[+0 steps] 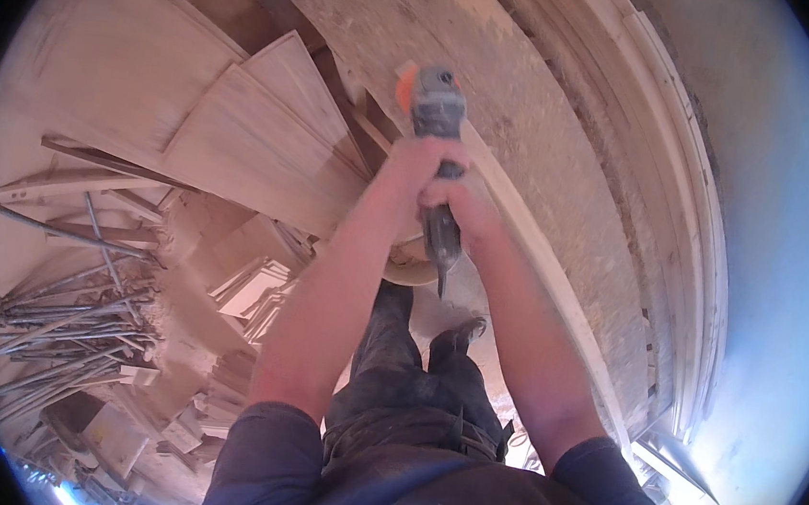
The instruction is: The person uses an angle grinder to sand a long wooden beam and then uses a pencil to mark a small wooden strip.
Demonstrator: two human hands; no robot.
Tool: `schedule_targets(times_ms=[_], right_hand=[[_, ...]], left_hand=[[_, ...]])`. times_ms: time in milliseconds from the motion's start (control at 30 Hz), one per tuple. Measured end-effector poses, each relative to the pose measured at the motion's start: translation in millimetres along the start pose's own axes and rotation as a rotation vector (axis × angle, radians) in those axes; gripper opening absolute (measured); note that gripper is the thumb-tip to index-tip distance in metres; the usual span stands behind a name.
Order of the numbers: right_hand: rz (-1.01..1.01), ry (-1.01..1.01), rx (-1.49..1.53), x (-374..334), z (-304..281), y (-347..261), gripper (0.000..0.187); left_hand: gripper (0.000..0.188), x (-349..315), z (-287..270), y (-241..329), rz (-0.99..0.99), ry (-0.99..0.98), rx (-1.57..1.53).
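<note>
Both my hands are wrapped round an angle grinder (437, 111) with a grey head and a dark body. An orange disc (405, 87) shows at the left side of its head. My left hand (429, 153) grips the body just behind the head. Lower down, my right hand (459, 200) closes round the handle, whose tail and cord point back toward me. Beside the grinder, a long pale wooden edge (531, 240) runs along the near side of a dusty wooden worktop (533, 100). Whether the disc touches wood I cannot tell.
Large pale panels (270, 135) lean in a stack at the left. Several metal bar clamps (81, 320) lie heaped below them, near wood offcuts (257, 292) on the floor. Long boards (665, 131) lie along the wall (781, 237) at the right. Sawdust coats much of the place.
</note>
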State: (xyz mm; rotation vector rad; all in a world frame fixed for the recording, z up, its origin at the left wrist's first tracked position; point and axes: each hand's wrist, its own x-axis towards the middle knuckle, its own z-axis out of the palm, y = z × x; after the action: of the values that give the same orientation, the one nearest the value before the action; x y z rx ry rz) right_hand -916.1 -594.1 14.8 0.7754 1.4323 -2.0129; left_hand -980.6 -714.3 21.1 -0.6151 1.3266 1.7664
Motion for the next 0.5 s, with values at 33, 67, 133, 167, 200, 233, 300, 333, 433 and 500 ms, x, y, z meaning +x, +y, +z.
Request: schedule_targets(times_ms=[33, 67, 133, 167, 200, 233, 300, 333, 433, 500], right_hand=[[0.002, 0.008, 0.022, 5.0, 12.9, -12.8, 0.033], [-0.003, 0.019, 0.040, 7.0, 18.8, -20.3, 0.033], [-0.026, -0.022, 0.025, 8.6, 17.5, -17.4, 0.034], [-0.036, -0.032, 0.021, 7.7, 13.8, -14.5, 0.034], [-0.013, 0.002, 0.011, 1.1, 10.6, -13.2, 0.030], [0.010, 0.036, 0.002, -8.4, 7.5, -11.4, 0.027], [0.027, 0.072, 0.007, -25.7, -0.2, -0.7, 0.023], [0.014, 0.074, 0.020, -31.8, -3.6, 5.5, 0.024], [0.025, 0.076, 0.047, -48.6, -17.3, 16.6, 0.026], [0.042, 0.104, 0.047, -59.5, -25.5, 22.6, 0.028]], left_hand=[[0.017, 2.9, -4.3, 10.0, -0.064, 0.021, -0.008], [0.019, 10.6, -8.4, 9.8, -0.049, 0.010, -0.018], [0.022, 24.0, -15.4, 5.6, -0.013, -0.004, -0.032], [0.022, 21.4, -10.5, 3.2, -0.017, 0.001, -0.013], [0.023, 12.5, -2.2, -1.0, -0.022, 0.002, 0.003], [0.023, 6.4, 4.6, -5.4, -0.026, 0.001, 0.021], [0.022, -1.3, 11.5, -19.3, -0.030, -0.022, 0.015], [0.022, -5.1, 15.4, -26.3, -0.033, -0.034, 0.013], [0.022, -19.4, 30.9, -36.7, -0.065, -0.035, 0.092], [0.019, -25.7, 42.3, -48.7, -0.055, -0.043, 0.032]])
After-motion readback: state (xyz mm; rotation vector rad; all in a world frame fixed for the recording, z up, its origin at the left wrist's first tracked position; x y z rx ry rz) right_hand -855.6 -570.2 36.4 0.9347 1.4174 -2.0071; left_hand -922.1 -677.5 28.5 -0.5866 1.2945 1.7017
